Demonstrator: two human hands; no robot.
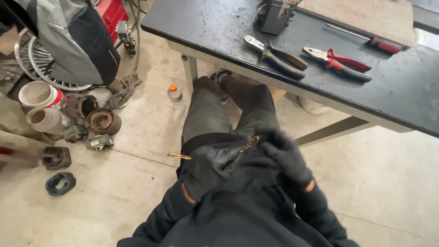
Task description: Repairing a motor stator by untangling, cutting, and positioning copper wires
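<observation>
I sit with my legs under a black workbench. Both hands wear dark gloves and rest over my lap. My left hand grips a strand of thin copper wire that sticks out to the left. My right hand pinches the other end of the copper wire near the middle of my lap. The wire runs between the two hands, partly hidden by the gloves.
On the bench lie black-handled pliers, red-handled pliers, a red-handled screwdriver and a dark box-like part. On the floor stand a small bottle with an orange cap, rusty motor parts, pale cylindrical containers and a fan guard.
</observation>
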